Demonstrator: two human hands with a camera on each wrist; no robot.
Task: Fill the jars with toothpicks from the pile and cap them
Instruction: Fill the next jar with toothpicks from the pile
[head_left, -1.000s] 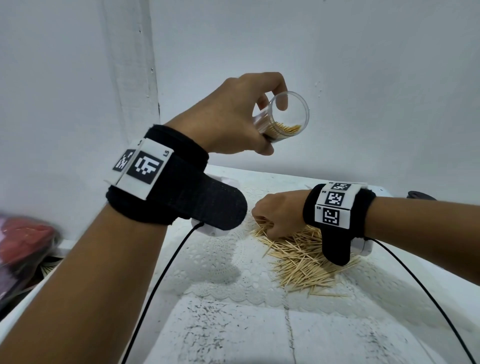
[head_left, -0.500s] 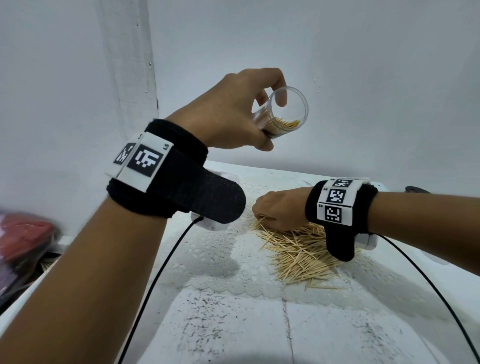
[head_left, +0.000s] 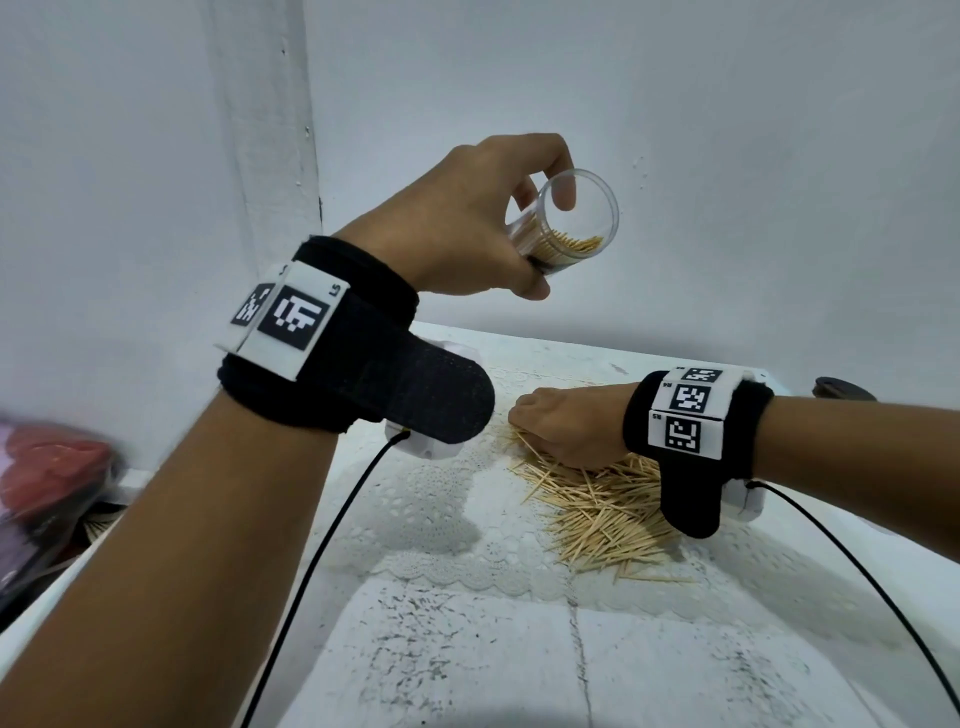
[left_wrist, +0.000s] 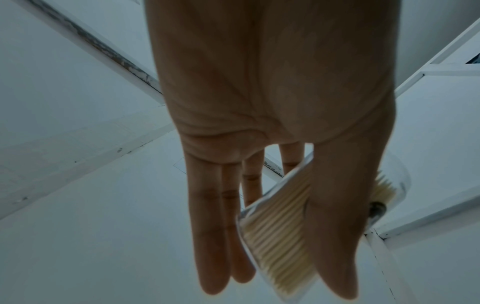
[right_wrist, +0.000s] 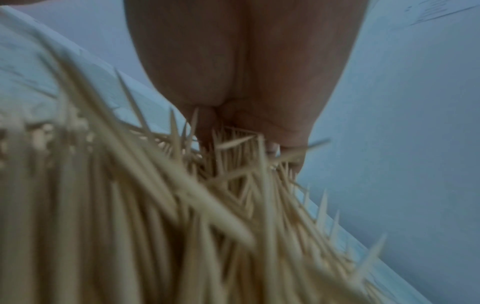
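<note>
On the bench, our right hand digs curled fingers into the toothpick pile; the grip itself is hidden. Up and to the left of these fingers, our left hand holds the tilted jar, mouth toward them.

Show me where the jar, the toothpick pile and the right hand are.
jar (head_left: 582, 218): head view, clear wall near the open mouth.
toothpick pile (head_left: 602, 514): head view, middle of the heap.
right hand (head_left: 566, 421): head view, back of the hand.
</note>
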